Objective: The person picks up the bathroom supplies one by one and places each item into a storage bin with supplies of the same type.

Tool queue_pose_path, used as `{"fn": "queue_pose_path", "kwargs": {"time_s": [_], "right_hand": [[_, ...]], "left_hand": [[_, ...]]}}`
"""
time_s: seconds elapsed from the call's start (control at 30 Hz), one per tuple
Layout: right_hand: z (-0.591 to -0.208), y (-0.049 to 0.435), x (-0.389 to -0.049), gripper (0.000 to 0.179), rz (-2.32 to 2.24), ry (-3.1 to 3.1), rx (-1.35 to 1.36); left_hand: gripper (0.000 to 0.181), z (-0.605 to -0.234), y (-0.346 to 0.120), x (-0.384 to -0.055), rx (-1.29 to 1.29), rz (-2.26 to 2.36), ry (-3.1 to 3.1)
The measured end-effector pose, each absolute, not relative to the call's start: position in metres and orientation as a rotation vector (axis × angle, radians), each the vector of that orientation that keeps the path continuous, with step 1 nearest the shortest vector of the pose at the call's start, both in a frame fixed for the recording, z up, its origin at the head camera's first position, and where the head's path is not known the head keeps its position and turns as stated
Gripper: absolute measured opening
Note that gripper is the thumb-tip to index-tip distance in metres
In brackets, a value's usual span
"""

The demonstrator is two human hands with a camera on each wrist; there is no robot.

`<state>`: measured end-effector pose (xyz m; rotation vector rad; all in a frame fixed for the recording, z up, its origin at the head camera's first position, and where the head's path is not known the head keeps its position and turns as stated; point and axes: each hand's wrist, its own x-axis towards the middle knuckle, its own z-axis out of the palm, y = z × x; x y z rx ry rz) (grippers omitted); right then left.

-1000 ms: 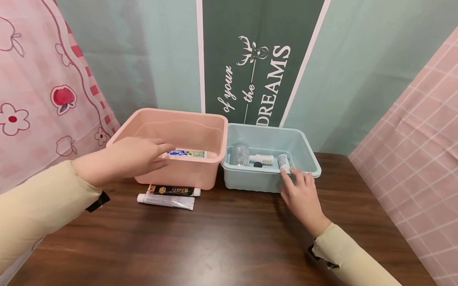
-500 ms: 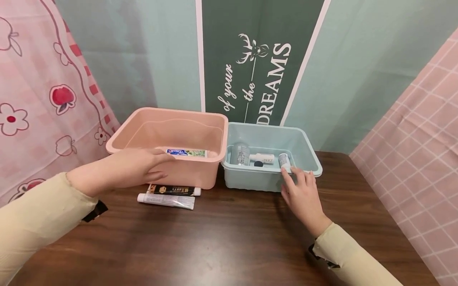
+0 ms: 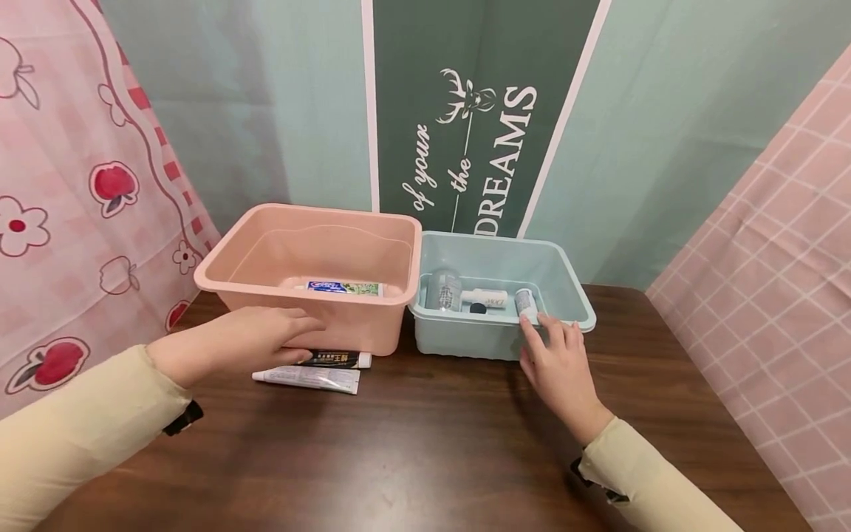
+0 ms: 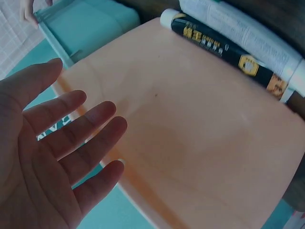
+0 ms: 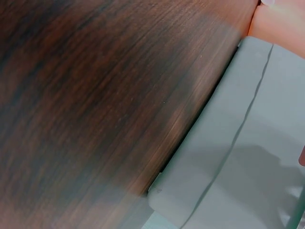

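Observation:
My left hand [image 3: 249, 340] is low in front of the pink bin [image 3: 362, 325], its fingers spread and holding nothing. Its fingertips overlap the black toothpaste tube [image 3: 339, 359] in the head view. A white toothpaste tube [image 3: 315, 379] lies alongside, nearer me. The left wrist view shows the palm and separated fingers [image 4: 90, 124] beside the bin's wall, with both tubes beyond. At the blue bin [image 3: 465, 338], my right hand [image 3: 561, 373] rests its relaxed fingers on the front rim. Only a fingertip [image 5: 302, 157] enters the right wrist view.
A blue-and-green toothpaste tube [image 3: 342, 287] lies inside the pink bin. In the blue bin are a clear bottle [image 3: 444, 290], a white bottle [image 3: 490, 298], a small white bottle [image 3: 525, 301] and a black cap [image 3: 477, 308]. Curtains hang behind and beside the table [image 3: 425, 443].
My left hand has come down from the pink bin's front rim to the tubes before it. The right hand stays at the blue bin's rim.

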<state>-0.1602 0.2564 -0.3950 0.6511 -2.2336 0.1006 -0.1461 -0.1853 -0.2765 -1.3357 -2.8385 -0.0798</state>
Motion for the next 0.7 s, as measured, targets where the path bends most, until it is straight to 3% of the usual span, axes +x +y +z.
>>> {"fn": "queue_pose_path", "kwargs": {"time_s": [0.7], "right_hand": [[-0.392,0.255,-0.159,0.048,0.091,-2.281,0.63]], "left_hand": [[0.029,-0.338,-0.186,-0.148,-1.268,0.112,-2.826]]}}
